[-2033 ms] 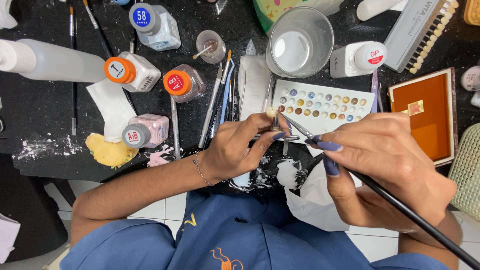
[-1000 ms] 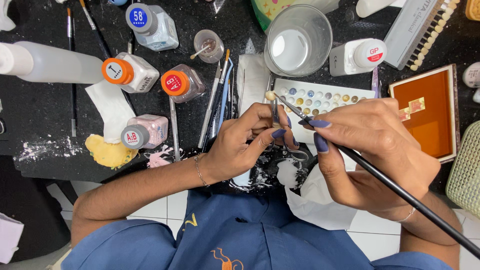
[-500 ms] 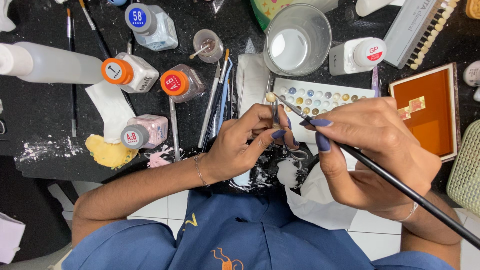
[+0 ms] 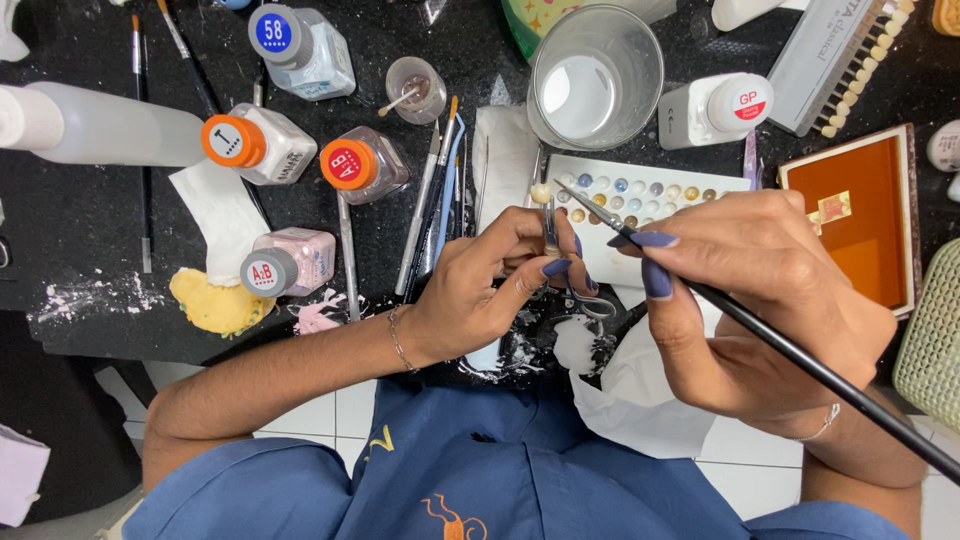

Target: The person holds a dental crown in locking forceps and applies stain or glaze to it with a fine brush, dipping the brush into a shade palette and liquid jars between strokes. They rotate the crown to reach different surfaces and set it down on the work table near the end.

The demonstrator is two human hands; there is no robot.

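The left hand [image 4: 480, 290] pinches thin metal tweezers [image 4: 551, 235] that hold a tiny tooth [image 4: 541, 193] up. The right hand [image 4: 770, 300] pinches a long black brush [image 4: 800, 360], its tip beside the tooth. A white paint tray [image 4: 650, 195] sits just behind.

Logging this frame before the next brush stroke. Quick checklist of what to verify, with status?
1. Left hand grips the metal clamp tool holding the small tooth piece: ok.
2. Right hand holds the thin black brush in a pen grip: ok.
3. Brush tip is at the tooth piece: ok; actual contact: cannot tell.
4. Brush tip is loaded: cannot tell.
5. White palette with colour wells lies just behind the hands: ok.
6. Clear glass cup stands upright: ok.
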